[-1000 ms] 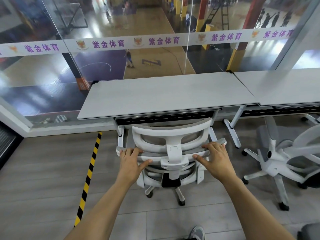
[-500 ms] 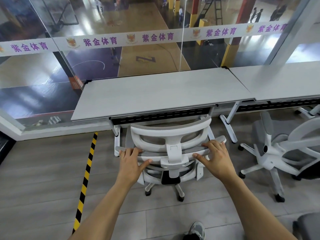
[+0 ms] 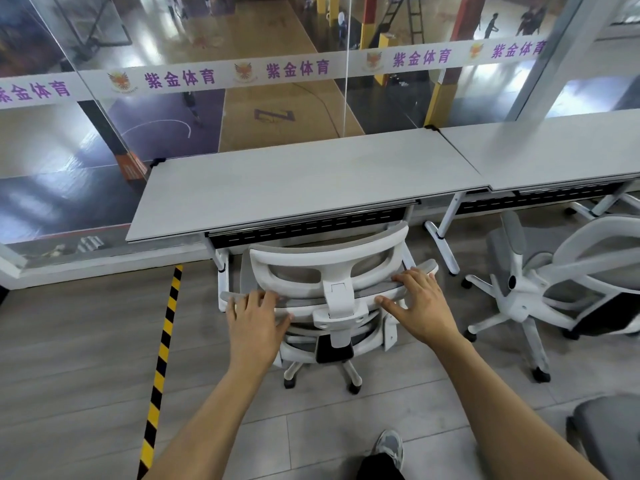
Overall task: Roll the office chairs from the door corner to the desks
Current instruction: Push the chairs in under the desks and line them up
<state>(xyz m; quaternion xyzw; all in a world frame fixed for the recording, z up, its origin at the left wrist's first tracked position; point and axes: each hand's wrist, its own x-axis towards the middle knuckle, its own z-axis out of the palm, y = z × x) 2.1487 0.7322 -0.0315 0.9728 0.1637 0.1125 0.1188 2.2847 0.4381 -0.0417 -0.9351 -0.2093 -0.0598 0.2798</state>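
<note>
Fingers (image 3: 264, 298) of both hands are lying fairly flat over the top rim of the chair (image 3: 330, 259) back, thumbs spread wide on the near side. They are pressing on the rim, not wrapping round it. The left hand (image 3: 254, 322) is sitting left of the white centre post (image 3: 341, 299) and the right hand (image 3: 420, 308) right of it, so both are equally near and are sharing the load.

The chair is standing directly ahead of the hands, between the person and the near edge of the bench (image 3: 304, 183). Its back is facing the person. The seat seems to be tucking under that edge already, roughly midway between the bench's two near corners. The rim of the back is running left to right, close to parallel with the bench's near edge. Any further push, I would judge, needs to go straight forward, with both hands pressing evenly so the wheels do not swing the chair round.

A second chair (image 3: 519, 303) is lying just to the right on the floor (image 3: 86, 341), apparently tipped with its wheeled base facing this way. It is close enough that drifting rightward could knock the two together. Striped tape (image 3: 166, 323) is running along the floor on the left, well clear of the wheels.
</note>
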